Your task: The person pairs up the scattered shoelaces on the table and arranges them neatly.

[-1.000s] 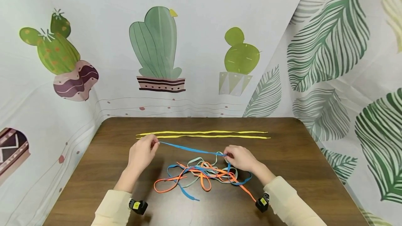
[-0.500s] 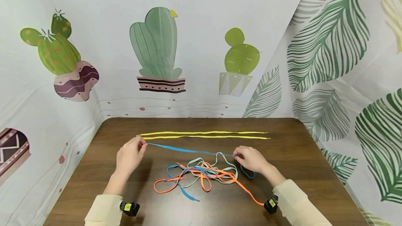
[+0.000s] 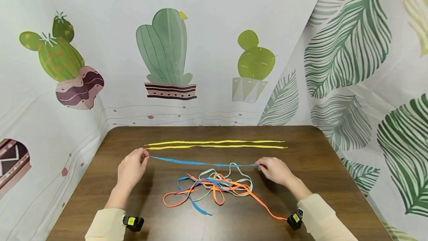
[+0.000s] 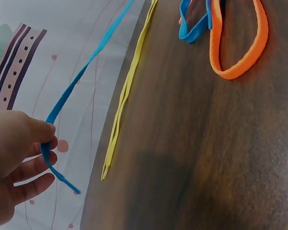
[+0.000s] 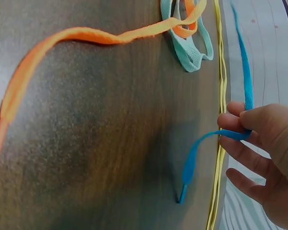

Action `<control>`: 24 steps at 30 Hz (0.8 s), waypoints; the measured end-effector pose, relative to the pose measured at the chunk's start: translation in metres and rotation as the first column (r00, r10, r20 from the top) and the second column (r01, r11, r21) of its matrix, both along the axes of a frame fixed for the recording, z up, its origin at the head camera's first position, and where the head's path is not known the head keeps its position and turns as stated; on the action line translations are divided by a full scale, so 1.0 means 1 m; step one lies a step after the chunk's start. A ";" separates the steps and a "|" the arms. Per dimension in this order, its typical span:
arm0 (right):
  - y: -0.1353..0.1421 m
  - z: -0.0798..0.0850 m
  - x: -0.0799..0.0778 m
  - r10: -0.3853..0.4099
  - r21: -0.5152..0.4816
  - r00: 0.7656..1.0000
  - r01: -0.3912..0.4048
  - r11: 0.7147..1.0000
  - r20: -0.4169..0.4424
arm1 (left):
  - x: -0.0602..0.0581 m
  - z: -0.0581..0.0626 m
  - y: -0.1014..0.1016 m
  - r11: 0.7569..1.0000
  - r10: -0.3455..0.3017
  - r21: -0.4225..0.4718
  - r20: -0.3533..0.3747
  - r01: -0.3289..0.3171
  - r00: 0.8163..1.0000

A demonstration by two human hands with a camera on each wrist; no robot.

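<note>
The left hand (image 3: pixel 131 168) and right hand (image 3: pixel 275 170) pinch the flat blue fabric lace (image 3: pixel 194 163) near opposite ends, apparently to hold it nearly straight.

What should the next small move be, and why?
Probably lower the held blue lace onto the table in front of the yellow laces: the left hand and right hand pinch it near its ends, nearly straight, and the yellow laces lie side by side.
</note>
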State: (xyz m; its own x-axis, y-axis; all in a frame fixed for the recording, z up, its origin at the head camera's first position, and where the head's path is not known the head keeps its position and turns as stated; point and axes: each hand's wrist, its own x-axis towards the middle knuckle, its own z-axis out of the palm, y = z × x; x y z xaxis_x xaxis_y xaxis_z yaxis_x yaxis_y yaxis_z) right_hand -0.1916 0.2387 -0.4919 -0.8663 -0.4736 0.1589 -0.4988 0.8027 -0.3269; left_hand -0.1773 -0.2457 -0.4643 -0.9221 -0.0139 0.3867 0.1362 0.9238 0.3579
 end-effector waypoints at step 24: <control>0.027 0.002 -0.002 -0.098 0.024 0.993 0.099 0.995 -0.061 | 0.006 -0.003 -0.030 0.997 0.034 -0.067 -0.001 -0.034 0.999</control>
State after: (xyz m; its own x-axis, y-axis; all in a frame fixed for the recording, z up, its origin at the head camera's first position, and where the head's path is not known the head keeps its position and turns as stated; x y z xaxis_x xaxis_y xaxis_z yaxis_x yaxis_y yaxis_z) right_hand -0.1940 0.2656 -0.4902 -0.8982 -0.3912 0.2004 -0.4349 0.8569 -0.2768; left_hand -0.1709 -0.2754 -0.4675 -0.9218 -0.0193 0.3873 0.1042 0.9497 0.2953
